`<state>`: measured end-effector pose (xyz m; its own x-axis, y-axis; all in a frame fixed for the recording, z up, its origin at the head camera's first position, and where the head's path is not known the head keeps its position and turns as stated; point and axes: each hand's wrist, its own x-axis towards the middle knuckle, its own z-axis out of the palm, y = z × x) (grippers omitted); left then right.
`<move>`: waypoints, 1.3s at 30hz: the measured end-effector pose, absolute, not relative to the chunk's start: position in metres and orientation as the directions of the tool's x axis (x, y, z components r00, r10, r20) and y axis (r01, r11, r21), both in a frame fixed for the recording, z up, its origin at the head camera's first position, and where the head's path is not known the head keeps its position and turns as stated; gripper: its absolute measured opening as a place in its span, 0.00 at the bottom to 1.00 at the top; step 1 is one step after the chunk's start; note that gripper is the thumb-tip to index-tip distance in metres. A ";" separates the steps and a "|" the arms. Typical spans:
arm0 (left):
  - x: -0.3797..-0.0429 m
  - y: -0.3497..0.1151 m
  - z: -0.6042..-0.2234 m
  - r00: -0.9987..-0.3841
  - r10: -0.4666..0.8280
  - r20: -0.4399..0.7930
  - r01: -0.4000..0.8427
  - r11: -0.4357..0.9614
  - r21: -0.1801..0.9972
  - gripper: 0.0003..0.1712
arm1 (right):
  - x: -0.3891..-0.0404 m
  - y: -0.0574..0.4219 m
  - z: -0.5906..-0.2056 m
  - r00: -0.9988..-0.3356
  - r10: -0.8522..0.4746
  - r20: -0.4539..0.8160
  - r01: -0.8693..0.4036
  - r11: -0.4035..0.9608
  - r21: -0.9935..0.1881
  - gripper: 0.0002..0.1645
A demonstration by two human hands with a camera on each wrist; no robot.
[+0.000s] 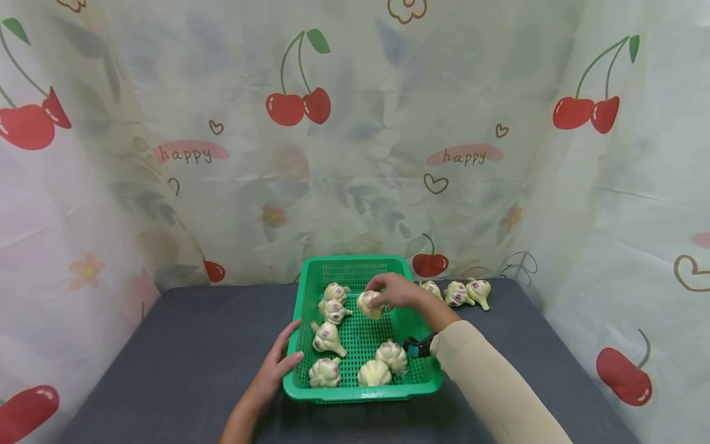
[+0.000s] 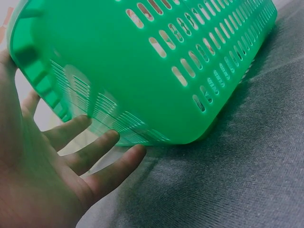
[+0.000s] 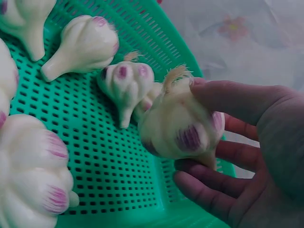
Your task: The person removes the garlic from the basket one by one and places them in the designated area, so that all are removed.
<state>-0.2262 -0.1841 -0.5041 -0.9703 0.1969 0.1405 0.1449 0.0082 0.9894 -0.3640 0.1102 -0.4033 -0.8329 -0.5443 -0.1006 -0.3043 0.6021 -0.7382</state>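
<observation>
My right hand (image 1: 392,291) holds a garlic bulb (image 1: 370,304) between thumb and fingers, over the far part of a green plastic basket (image 1: 363,393). In the right wrist view, the held garlic bulb (image 3: 183,123) is white with purple patches and frayed roots. At the basket's left rim, my left hand (image 1: 273,370) touches the side. The left wrist view has that hand's fingers (image 2: 102,147) fairly straight along the outer wall. Several more garlic bulbs (image 1: 326,339) lie inside, in a column at left, with a pair of garlic bulbs (image 1: 391,356) near the front right.
On the dark grey tabletop (image 1: 216,351), three garlic bulbs (image 1: 457,293) lie beyond the basket's right side, one partly hidden by the right forearm. A cherry-print curtain (image 1: 355,154) hangs behind the table and at both sides.
</observation>
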 end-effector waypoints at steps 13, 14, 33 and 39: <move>-0.225 -0.183 -0.504 -0.972 0.195 0.131 0.138 0.022 0.990 0.34 | -0.363 0.129 -0.380 -0.893 -0.450 0.021 -0.307 0.574 -0.760 0.21; -0.225 -0.183 -0.504 -0.972 0.196 0.132 0.139 0.021 0.990 0.34 | -0.363 0.131 -0.379 -0.897 -0.442 0.027 -0.303 0.569 -0.765 0.22; -0.226 -0.183 -0.504 -0.976 0.184 0.120 0.123 0.009 0.992 0.34 | -0.358 0.161 -0.381 -0.944 -0.230 0.235 -0.319 0.465 -0.826 0.25; -0.226 -0.183 -0.505 -0.976 0.181 0.122 0.125 0.007 0.992 0.34 | -0.355 0.175 -0.386 -0.938 -0.202 0.282 -0.342 0.396 -0.852 0.26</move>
<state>-0.2262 -0.1828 -0.5047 -0.9759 0.1809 0.1221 0.1254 0.0070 0.9921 -0.3552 0.1751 -0.3864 -0.9377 -0.2023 0.2824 -0.3421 0.3960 -0.8522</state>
